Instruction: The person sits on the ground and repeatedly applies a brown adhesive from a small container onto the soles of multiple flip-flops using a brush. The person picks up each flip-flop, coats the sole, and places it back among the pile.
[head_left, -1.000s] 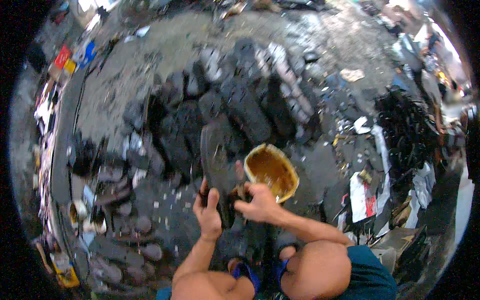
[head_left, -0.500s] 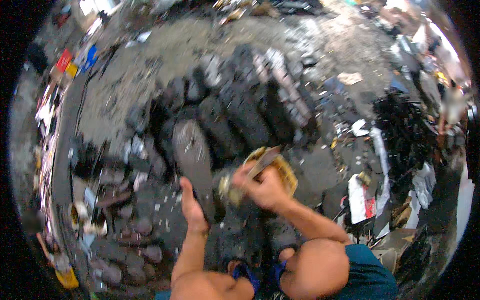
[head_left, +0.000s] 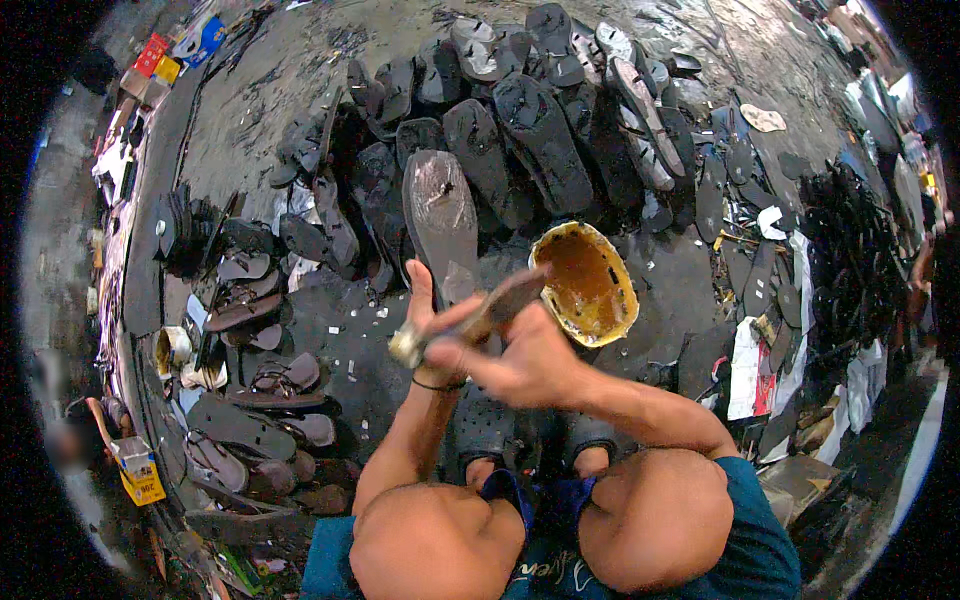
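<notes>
My left hand (head_left: 421, 293) holds a long dark shoe sole (head_left: 441, 210) from its near end, thumb along the edge, other fingers hidden. The upper face of the sole has a wet-looking shine. In my right hand (head_left: 525, 365) is a glue brush (head_left: 500, 308), a flat brown handle with a pale, gummy tip pointing left. The brush crosses in front of my left hand, and its tip appears beside the left wrist; whether they touch I cannot tell. Just beyond my right hand stands a yellow-rimmed bowl (head_left: 632, 318) coated inside with amber glue.
Dark soles (head_left: 545, 140) lie piled ahead. Sandals (head_left: 285, 375) are stacked at left, near a yellow box (head_left: 138, 470). A heap of black straps (head_left: 845, 260) and white scraps (head_left: 745, 370) lie at right. My knees (head_left: 655, 520) frame the near side.
My right hand has moved left with the brush, from over the bowl to in front of my left hand, uncovering the bowl. The sole stays in my left hand. The whole view has shifted.
</notes>
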